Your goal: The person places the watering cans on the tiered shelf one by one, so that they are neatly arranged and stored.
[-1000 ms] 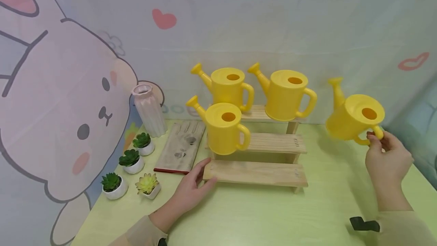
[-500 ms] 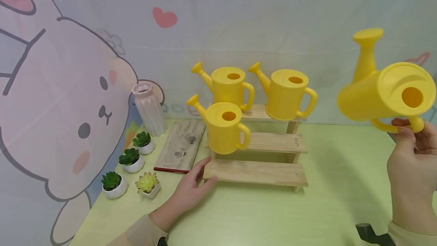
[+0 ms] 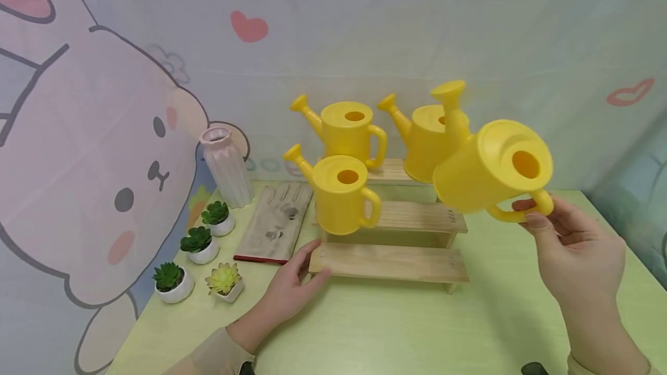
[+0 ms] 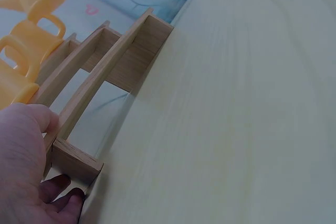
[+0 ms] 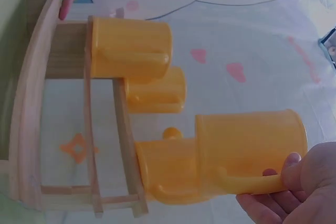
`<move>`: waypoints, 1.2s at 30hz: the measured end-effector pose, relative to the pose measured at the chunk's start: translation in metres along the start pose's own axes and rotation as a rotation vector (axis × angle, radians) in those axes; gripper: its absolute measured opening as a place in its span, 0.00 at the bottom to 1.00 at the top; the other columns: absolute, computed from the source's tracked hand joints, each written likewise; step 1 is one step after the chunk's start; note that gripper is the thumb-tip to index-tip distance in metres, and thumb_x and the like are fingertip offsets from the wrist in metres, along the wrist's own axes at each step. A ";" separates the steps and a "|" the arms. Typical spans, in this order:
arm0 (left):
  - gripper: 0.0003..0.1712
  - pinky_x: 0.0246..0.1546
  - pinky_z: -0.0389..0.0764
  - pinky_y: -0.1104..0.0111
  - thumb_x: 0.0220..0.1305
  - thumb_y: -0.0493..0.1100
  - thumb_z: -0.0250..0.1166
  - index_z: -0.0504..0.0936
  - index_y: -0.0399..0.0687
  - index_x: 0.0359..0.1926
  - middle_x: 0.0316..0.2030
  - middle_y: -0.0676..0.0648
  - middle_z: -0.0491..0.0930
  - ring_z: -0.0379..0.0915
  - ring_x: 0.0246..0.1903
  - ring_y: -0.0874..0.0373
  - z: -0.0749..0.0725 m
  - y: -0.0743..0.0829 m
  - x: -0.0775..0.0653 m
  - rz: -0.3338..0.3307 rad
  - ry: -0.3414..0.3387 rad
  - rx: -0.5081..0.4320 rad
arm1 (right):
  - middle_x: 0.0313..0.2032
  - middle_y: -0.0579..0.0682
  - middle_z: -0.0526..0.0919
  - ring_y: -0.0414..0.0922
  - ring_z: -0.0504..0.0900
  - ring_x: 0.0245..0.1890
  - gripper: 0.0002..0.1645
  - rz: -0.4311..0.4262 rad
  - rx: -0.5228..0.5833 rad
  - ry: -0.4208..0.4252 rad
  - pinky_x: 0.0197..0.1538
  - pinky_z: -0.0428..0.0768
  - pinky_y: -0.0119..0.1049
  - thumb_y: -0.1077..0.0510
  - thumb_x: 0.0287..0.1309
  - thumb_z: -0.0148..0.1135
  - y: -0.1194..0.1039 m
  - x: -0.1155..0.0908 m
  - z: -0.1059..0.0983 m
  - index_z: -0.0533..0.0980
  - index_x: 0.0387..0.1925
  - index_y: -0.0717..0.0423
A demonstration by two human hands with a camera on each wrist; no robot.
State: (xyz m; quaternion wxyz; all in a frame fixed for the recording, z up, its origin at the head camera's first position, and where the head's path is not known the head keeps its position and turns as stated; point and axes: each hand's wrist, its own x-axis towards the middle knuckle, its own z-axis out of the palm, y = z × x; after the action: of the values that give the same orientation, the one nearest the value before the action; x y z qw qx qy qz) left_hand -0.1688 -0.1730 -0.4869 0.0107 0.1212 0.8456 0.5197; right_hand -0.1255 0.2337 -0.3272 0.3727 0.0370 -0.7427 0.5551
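Observation:
My right hand (image 3: 581,253) pinches the handle of a yellow watering can (image 3: 492,166), which hangs tilted in the air with its spout up. In the head view it overlaps the watering can at the right of the top step. My left hand (image 3: 292,288) grips the left end of the bottom step of a three-step wooden stand (image 3: 391,262), thumb on top and fingers around the side support (image 4: 79,161). Another yellow watering can (image 3: 346,132) stands on the top step at the left, and one more watering can (image 3: 339,195) on the middle step below it.
Left of the stand lies a grey glove (image 3: 273,224) with a red edge. Beyond it are a pale pink vase (image 3: 227,166) and several potted succulents, among them a yellow-green one (image 3: 225,282). A printed cloth (image 3: 417,28) hangs behind the green table (image 3: 396,328).
The held watering can rose and came nearer on the right, then swung left to the stand's right side. My left hand, the stand and the other watering cans have kept their places.

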 end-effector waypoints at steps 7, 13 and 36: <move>0.41 0.72 0.72 0.55 0.67 0.61 0.68 0.64 0.64 0.76 0.73 0.51 0.69 0.66 0.73 0.53 -0.001 0.000 0.000 0.001 -0.002 0.000 | 0.32 0.27 0.87 0.26 0.88 0.35 0.16 0.048 -0.123 -0.134 0.42 0.84 0.18 0.70 0.57 0.72 0.007 -0.008 0.015 0.85 0.49 0.62; 0.41 0.72 0.72 0.55 0.67 0.61 0.68 0.64 0.64 0.76 0.73 0.51 0.69 0.66 0.73 0.53 0.000 0.000 0.000 0.003 0.000 0.009 | 0.33 0.18 0.85 0.19 0.85 0.37 0.16 0.049 -0.180 -0.209 0.42 0.82 0.14 0.64 0.59 0.72 0.019 -0.010 0.022 0.85 0.49 0.61; 0.40 0.71 0.73 0.55 0.67 0.61 0.68 0.64 0.66 0.75 0.72 0.53 0.69 0.67 0.72 0.55 0.000 -0.002 0.001 0.004 0.007 0.023 | 0.43 0.57 0.91 0.10 0.77 0.38 0.19 0.014 -0.344 -0.295 0.39 0.78 0.10 0.52 0.62 0.72 0.028 -0.017 0.034 0.85 0.51 0.57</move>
State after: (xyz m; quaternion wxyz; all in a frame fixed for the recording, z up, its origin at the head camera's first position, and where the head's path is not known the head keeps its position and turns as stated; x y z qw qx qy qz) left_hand -0.1696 -0.1733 -0.4884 0.0055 0.1213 0.8514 0.5103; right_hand -0.1437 0.2097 -0.3634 0.2571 0.0487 -0.8730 0.4115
